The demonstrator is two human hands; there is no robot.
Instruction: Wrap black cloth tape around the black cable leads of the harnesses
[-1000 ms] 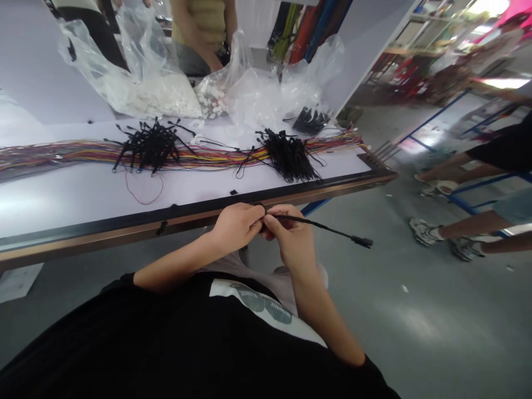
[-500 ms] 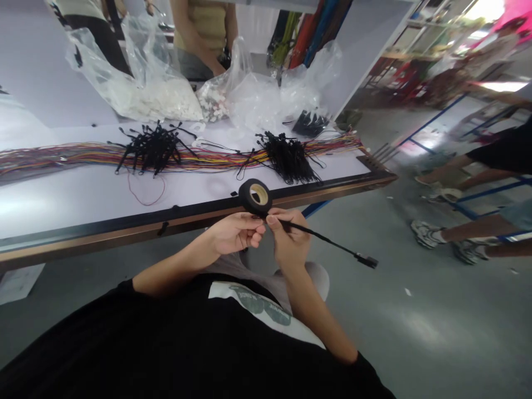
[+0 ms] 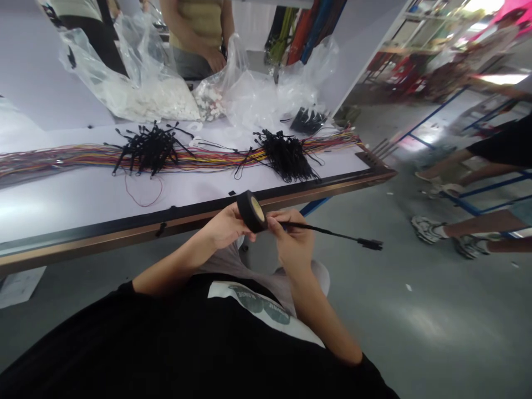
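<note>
A roll of black tape (image 3: 251, 213) with a pale core is tilted between my hands, just off the bench's front edge. My left hand (image 3: 228, 226) is closed at the roll's left side, its fingertips partly hidden behind the roll. Close by on the right, my right hand (image 3: 293, 237) pinches a thin black-wrapped cable (image 3: 320, 228) between thumb and fingers, right beside the tape. The cable runs out to the right past my hand and ends in a dark connector (image 3: 371, 244) over the floor.
On the bench (image 3: 199, 195) lie a long bundle of coloured wires (image 3: 216, 160) and two heaps of black cables, one left (image 3: 152, 148) and one right (image 3: 286, 156). Clear plastic bags (image 3: 158, 100) of small parts stand behind. People are across the bench and at the right.
The tape roll has tipped and dropped slightly to the left, against my left fingers. The cable's connector end has swung up a little. The view has shifted slightly.
</note>
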